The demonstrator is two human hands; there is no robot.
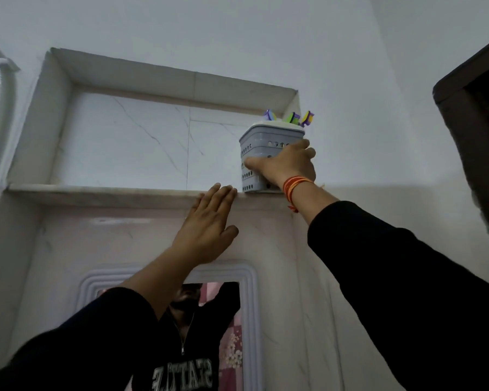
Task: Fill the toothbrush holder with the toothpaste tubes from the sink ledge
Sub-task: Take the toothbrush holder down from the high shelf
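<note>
A grey perforated toothbrush holder [261, 149] stands at the right end of a marble niche shelf [110, 191], high on the wall. Colourful purple, green and yellow ends [292, 117] stick out of its top. My right hand [287, 165] wraps around the holder's front, thumb on its left side, with a red-orange thread band on the wrist. My left hand [209, 224] is flat and open against the wall just under the shelf edge, fingertips touching the ledge. No loose toothpaste tubes show on the shelf.
A white-framed mirror [170, 320] hangs below the shelf and reflects a person in a dark zip top. A white pipe [5, 88] runs down the left wall. A dark door frame [474, 108] juts in at the right.
</note>
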